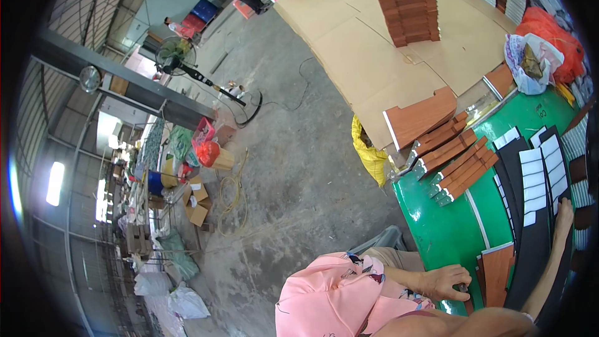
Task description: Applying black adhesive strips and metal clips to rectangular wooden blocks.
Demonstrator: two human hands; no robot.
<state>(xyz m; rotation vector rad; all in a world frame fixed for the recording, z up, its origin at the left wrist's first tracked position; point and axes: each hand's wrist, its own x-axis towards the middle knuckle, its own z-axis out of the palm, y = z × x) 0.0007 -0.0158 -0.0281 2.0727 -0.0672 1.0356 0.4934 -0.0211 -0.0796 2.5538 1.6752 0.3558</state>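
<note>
My left hand (447, 283) is at the front edge of the green table (430, 237), its fingers curled round a small dark object that I cannot make out. Beside it lie flat reddish-brown wooden pieces (498, 274) with a pale edge. Farther right, my right hand (563, 213) reaches over black strips (530, 246) bearing white rectangular pieces (532, 181). Its fingers are drawn together at the edge of the white pieces; whatever is between them is hidden.
Stacked brown wooden parts (458, 168) lie on the table's far left side. Beyond is a cardboard-covered surface (349, 43) with a tall brown stack (405, 6). Plastic bags (549, 43) sit at the far right. A yellow sack (369, 153) hangs at the table's side. A fan (178, 56) stands on the floor.
</note>
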